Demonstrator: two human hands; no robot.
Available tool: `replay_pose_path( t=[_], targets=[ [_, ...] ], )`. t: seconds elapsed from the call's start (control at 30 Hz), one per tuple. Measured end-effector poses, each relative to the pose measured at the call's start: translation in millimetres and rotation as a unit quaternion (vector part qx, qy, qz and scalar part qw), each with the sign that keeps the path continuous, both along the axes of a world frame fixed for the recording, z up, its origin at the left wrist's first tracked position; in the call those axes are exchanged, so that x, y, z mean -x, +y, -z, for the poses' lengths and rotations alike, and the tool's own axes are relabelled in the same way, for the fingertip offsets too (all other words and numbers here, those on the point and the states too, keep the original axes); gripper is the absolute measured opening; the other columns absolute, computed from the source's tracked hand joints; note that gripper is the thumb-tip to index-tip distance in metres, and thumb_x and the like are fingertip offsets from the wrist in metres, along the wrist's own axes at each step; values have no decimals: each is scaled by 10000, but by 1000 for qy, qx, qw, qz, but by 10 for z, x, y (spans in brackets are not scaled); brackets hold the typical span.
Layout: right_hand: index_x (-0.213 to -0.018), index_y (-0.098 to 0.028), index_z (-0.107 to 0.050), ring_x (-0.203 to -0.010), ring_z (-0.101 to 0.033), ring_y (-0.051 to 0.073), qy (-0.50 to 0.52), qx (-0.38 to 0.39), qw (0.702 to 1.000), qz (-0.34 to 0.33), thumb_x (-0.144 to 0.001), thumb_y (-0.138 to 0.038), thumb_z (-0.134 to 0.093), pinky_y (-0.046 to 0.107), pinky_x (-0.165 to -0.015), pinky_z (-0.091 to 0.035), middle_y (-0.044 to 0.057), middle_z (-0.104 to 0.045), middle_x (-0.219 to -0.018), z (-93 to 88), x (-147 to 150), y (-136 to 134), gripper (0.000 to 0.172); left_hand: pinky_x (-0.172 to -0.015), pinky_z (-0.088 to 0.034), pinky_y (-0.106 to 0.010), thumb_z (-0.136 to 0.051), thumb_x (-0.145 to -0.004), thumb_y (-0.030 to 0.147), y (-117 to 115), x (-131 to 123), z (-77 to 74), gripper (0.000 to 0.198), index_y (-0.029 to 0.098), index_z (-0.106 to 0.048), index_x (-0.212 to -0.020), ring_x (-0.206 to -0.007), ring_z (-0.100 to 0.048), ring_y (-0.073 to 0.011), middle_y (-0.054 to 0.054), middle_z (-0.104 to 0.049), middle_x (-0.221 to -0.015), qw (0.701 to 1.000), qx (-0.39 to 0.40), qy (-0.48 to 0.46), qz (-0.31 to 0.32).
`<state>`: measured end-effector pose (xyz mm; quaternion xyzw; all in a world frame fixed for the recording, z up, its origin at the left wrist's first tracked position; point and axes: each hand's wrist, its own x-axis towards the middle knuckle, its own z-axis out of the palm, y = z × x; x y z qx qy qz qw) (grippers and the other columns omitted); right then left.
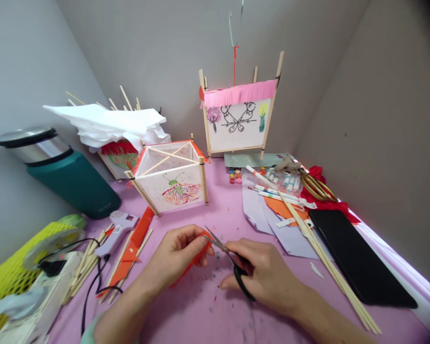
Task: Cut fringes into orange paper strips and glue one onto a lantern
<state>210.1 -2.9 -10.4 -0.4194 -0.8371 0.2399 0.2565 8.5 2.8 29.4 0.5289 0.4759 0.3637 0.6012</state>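
Between thumb and fingers, my left hand [182, 253] pinches a strip of orange paper [186, 273] that hangs down below the palm. My right hand [261, 267] grips black-handled scissors [241, 277], thumb and fingers at the loops. The scissor blades are parted, and their tips reach the upper end of the orange paper beside my left fingertips. Beyond my hands stands a paper lantern [168, 191] on a wooden stick frame, with a colourful butterfly drawn on its front and orange paper along its edges.
A second lantern [240, 129] with birds and pink fringe stands at the back. At left are a teal bottle [71, 177], a glue gun [116, 231], a power strip [36, 301] and sticks. At right lie markers [279, 196], sticks [329, 267] and a black phone-like slab [361, 258].
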Motion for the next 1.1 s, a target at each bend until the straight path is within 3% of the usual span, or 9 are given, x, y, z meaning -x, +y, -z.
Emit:
replay_pose_path(
  t=[0.17,0.5,1.1],
  targets=[
    [-759,-208,-531,-563,-413,105,-3,1,1000,8,-721,-491,-722,223,-548,-286,-53,-492,-648,2,1,-12,343,-556,-450,-233,-661,-725,407,-5,-19,-14,287,126,-608,-749,-546,-557,-108,-39,-663,-676,999,-7,-1,-45],
    [-793,-209,-568,-563,-418,110,-5,5,1000,16,-721,-506,-715,224,-552,-293,-49,-505,-644,-6,21,-25,339,-568,-448,-249,-635,-733,376,-8,-59,71,243,135,-597,-726,-545,-554,-113,-26,-645,-660,1000,0,-7,-27],
    [-848,-202,-609,-549,-410,97,20,6,1000,5,-699,-461,-754,217,-547,-292,-62,-491,-625,-1,21,-28,332,-567,-446,-245,-636,-751,386,-16,-69,51,252,135,-608,-744,-553,-549,-113,-30,-649,-682,1000,-10,-9,-13]
  ],
)
